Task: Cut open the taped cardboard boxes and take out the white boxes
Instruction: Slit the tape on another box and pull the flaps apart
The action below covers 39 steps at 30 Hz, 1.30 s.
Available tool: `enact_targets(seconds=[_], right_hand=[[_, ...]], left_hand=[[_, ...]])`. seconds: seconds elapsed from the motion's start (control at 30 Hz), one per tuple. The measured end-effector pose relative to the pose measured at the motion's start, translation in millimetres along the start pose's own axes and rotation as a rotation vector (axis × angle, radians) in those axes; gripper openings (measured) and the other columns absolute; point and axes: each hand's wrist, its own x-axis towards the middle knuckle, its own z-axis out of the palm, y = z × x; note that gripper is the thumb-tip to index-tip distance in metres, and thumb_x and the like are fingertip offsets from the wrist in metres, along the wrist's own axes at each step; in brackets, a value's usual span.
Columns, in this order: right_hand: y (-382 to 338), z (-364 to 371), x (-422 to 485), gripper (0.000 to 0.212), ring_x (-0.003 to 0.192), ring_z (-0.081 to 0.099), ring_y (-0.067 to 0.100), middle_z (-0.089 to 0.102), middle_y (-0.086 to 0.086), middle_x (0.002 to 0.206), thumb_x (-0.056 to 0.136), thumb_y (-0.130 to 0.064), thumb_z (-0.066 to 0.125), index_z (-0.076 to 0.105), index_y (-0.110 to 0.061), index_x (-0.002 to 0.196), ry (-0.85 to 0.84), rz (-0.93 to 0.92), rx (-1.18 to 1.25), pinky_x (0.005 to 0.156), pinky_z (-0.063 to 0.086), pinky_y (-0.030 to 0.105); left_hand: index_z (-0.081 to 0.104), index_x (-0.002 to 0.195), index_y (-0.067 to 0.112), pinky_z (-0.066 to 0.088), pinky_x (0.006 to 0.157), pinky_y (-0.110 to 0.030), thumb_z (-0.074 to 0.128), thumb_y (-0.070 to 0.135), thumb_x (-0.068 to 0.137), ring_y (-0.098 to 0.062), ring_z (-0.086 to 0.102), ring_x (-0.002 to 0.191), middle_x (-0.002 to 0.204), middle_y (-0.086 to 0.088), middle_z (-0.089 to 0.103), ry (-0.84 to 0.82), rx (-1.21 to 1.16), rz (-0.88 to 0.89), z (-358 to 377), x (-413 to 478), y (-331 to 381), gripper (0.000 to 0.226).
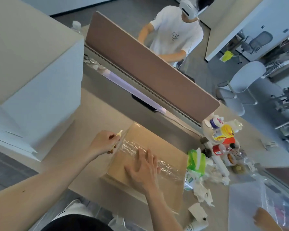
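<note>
One view, from the head, looks down on a brown cardboard box (133, 157) lying flat on the beige surface (97, 114), near its front edge and just left of a cluster of bottles (222, 135). Wrinkled clear tape (170, 169) runs across the top of the box. Our left hand (103, 142) curls round a yellow cutter (118, 134), held at the box's far left edge where the tape reaches it; we cannot make out the blade. Our right hand (143, 170) lies flat on the box's top, fingers straight and slightly spread, pressing on the tape. Just beside the box on the right we see a green wipes packet (196, 161) and crumpled white tissues (203, 193). Behind the box a brown divider panel (148, 64) stands along the far side of the surface, and beyond it a person in a white T-shirt (175, 34) stands wearing a white headset.
</note>
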Motion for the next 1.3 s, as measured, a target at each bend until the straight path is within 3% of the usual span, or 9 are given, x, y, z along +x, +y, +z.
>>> enact_targets(seconds=[0.13,0.23,0.43,0.57,0.8,0.97,1.1,1.3], right_hand=[[-3,0,7,0.089,0.151,-0.008,0.028,-0.008,-0.010,0.164,0.080,-0.075,0.051,0.007,-0.048,0.152,-0.039,0.036,-0.034,0.119,0.006,0.061],[-4,-1,7,0.088,0.151,-0.009,0.027,-0.008,-0.011,0.164,0.080,-0.073,0.054,0.007,-0.050,0.152,-0.055,0.046,-0.008,0.118,0.004,0.061],[-6,-2,7,0.088,0.151,-0.008,0.029,-0.007,-0.010,0.165,0.081,-0.072,0.054,0.007,-0.049,0.152,-0.052,0.058,-0.037,0.118,0.005,0.060],[-5,-1,9,0.089,0.151,-0.007,0.030,-0.008,-0.008,0.165,0.081,-0.074,0.052,0.005,-0.048,0.152,-0.059,0.060,-0.073,0.118,0.006,0.060],[-4,1,10,0.092,0.151,-0.007,0.030,-0.010,-0.008,0.164,0.081,-0.075,0.052,0.002,-0.047,0.153,-0.063,0.059,-0.083,0.118,0.008,0.060],[-4,-1,9,0.090,0.151,-0.008,0.030,-0.011,-0.008,0.164,0.083,-0.074,0.051,0.002,-0.046,0.153,-0.062,0.058,-0.099,0.119,0.008,0.059],[-5,-1,9,0.090,0.151,-0.008,0.030,-0.011,-0.007,0.164,0.084,-0.073,0.050,0.001,-0.046,0.154,-0.061,0.064,-0.110,0.119,0.008,0.058],[-6,-1,10,0.088,0.151,-0.009,0.032,-0.012,-0.006,0.164,0.086,-0.071,0.050,0.001,-0.045,0.154,-0.062,0.062,-0.116,0.119,0.007,0.059]], left_hand=[[0.065,0.070,0.004,0.041,0.043,-0.022,0.053,0.025,0.099,-0.015,0.054,0.040,0.060,-0.008,0.066,-0.061,0.169,0.078,1,1,-8,0.038],[0.058,0.062,-0.003,0.042,0.048,-0.026,0.054,0.025,0.097,-0.013,0.051,0.038,0.056,-0.012,0.063,-0.051,0.231,0.150,3,5,-10,0.045],[0.041,0.053,0.006,0.029,0.049,-0.024,0.056,0.027,0.097,-0.010,0.035,0.045,0.045,0.002,0.042,-0.023,0.282,0.227,1,11,-14,0.051],[0.030,0.054,0.016,0.025,0.051,-0.031,0.056,0.026,0.095,-0.011,0.026,0.049,0.048,0.006,0.028,-0.021,0.307,0.272,-2,12,-12,0.049],[0.027,0.055,0.017,0.022,0.048,-0.026,0.049,0.036,0.084,-0.012,0.023,0.047,0.049,0.006,0.023,-0.074,0.365,0.331,-8,10,-7,0.042],[0.026,0.055,0.016,0.017,0.048,-0.028,0.056,0.017,0.092,-0.012,0.019,0.049,0.050,0.004,0.021,-0.100,0.431,0.351,-10,17,-3,0.048],[0.023,0.054,0.017,0.018,0.050,-0.032,0.057,0.017,0.091,-0.012,0.018,0.049,0.048,0.007,0.018,-0.134,0.444,0.334,-13,17,-5,0.051],[0.024,0.053,0.017,0.017,0.047,-0.026,0.057,0.018,0.093,-0.012,0.019,0.047,0.048,0.007,0.019,-0.148,0.441,0.362,-15,9,-9,0.052]])
